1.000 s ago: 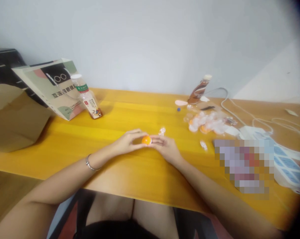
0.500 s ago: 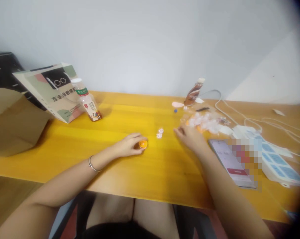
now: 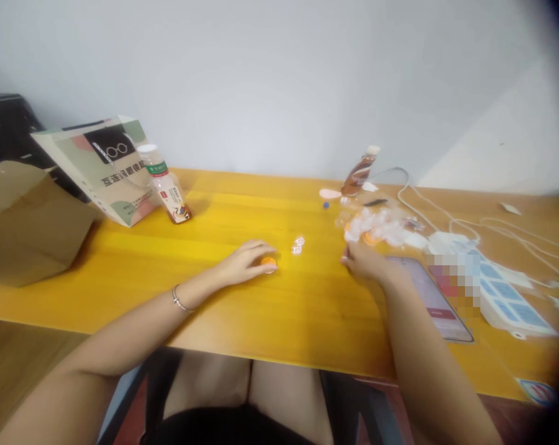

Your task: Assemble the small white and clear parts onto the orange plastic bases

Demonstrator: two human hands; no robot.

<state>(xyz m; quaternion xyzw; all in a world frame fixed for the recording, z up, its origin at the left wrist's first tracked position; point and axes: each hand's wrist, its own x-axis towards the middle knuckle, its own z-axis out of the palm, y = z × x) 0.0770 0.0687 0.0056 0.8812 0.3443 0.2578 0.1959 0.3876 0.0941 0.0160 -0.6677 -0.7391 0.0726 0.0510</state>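
My left hand (image 3: 249, 262) rests low over the middle of the table, its thumb and fingers around a small round orange piece (image 3: 269, 264) that looks like a cap. A bracelet circles that wrist. Two small white tags with reddish marks (image 3: 298, 246) lie on the wood between my hands. At the near edge of a pile of whitish and orange small pieces (image 3: 384, 225) is my right hand (image 3: 365, 262), fingers curled together. Whatever its fingertips hold, if anything, is blurred. A phone (image 3: 439, 296) lies partly behind my right forearm.
On the left stand a brown paper bag (image 3: 33, 222), a printed bag (image 3: 117, 179) and a drink bottle (image 3: 170, 191). Another bottle (image 3: 358, 176), a blue cap (image 3: 326, 205) and a pink oval piece (image 3: 329, 193) are at the back right. A power strip (image 3: 511, 296) and white cables (image 3: 441, 213) occupy the right side.
My right hand has moved right and slightly toward me, along the pile's near edge. My left hand has turned a little, covering more of the orange piece.
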